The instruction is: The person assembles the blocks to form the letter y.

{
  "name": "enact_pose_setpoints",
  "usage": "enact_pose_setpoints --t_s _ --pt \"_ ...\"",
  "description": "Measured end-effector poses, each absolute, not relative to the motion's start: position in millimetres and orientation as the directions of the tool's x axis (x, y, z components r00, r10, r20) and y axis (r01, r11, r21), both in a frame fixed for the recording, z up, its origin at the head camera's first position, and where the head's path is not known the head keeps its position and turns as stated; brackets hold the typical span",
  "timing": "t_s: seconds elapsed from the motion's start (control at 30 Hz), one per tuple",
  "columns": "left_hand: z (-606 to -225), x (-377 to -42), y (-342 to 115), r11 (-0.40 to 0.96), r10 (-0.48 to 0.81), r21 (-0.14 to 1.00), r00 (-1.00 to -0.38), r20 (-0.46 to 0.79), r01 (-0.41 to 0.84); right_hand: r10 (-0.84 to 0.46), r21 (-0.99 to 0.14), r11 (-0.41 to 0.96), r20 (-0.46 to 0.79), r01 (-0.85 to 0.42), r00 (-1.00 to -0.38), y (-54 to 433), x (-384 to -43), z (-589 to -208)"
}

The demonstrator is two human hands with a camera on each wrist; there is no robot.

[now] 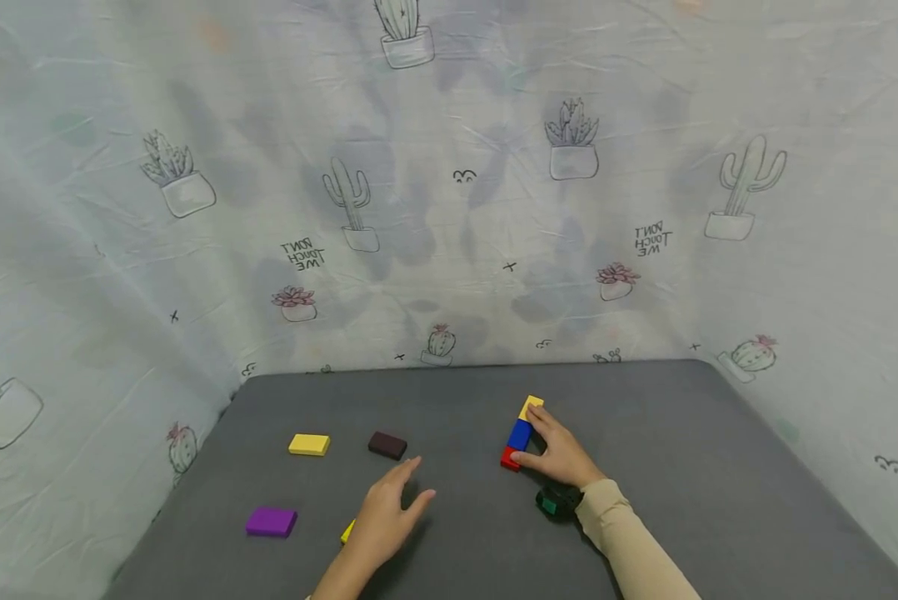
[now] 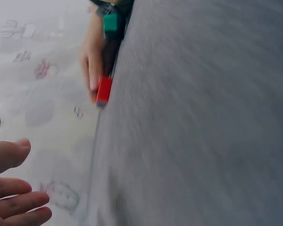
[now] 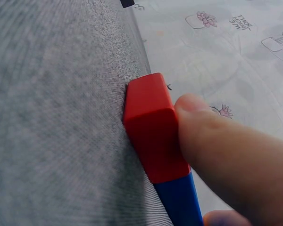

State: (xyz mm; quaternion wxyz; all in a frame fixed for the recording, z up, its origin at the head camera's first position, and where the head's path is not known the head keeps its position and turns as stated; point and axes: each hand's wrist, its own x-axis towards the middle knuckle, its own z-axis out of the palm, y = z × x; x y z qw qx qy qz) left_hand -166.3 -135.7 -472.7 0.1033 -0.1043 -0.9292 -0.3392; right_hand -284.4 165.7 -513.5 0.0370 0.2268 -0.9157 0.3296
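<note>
In the head view, a yellow block (image 1: 531, 405), a blue block (image 1: 520, 435) and a red block (image 1: 509, 459) lie end to end on the table. My right hand (image 1: 565, 454) holds this row from its right side, thumb at the red block and fingers at the yellow one. The right wrist view shows the thumb (image 3: 221, 150) against the red block (image 3: 153, 127), with the blue block (image 3: 181, 200) adjoining it. Nothing is in my left hand (image 1: 383, 515), whose fingers are extended above the table. A yellow piece (image 1: 348, 532) is partly hidden behind it.
On the left of the grey table (image 1: 464, 550) lie a pale yellow block (image 1: 310, 445), a dark brown block (image 1: 387, 445) and a purple block (image 1: 271, 522). A dark device with a green patch (image 1: 557, 503) is at my right wrist. A cactus-print cloth (image 1: 449, 208) hangs behind.
</note>
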Motion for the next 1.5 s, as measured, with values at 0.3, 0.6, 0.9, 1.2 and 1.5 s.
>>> enact_pose_setpoints --t_s 0.3,0.6,0.9,1.2,1.5 --pt "-472.0 -155.9 -185.6 0.767 -0.021 0.621 -0.962 0.271 0.158 -0.374 -0.598 0.678 0.222 -0.428 -0.901 167.1 -285.2 -515.7" --pt "-486.6 -144.2 -200.3 0.746 -0.006 0.657 -0.986 0.166 0.106 -0.349 -0.565 0.700 0.261 -0.435 -0.900 179.3 -286.1 -514.7" --pt "-493.0 -132.5 -216.0 0.733 0.072 0.672 -0.994 0.080 0.107 -0.368 -0.585 0.681 0.247 -0.440 -0.897 173.4 -283.9 -515.4" --pt "-498.4 -127.7 -220.5 0.755 0.109 0.641 -0.991 0.081 0.135 -0.380 -0.585 0.677 0.242 -0.447 -0.893 167.9 -281.1 -514.5" --pt "-501.1 -122.3 -223.3 0.747 0.137 0.648 -0.988 0.068 0.148 -0.400 -0.573 0.681 0.231 -0.457 -0.887 164.7 -281.3 -514.6"
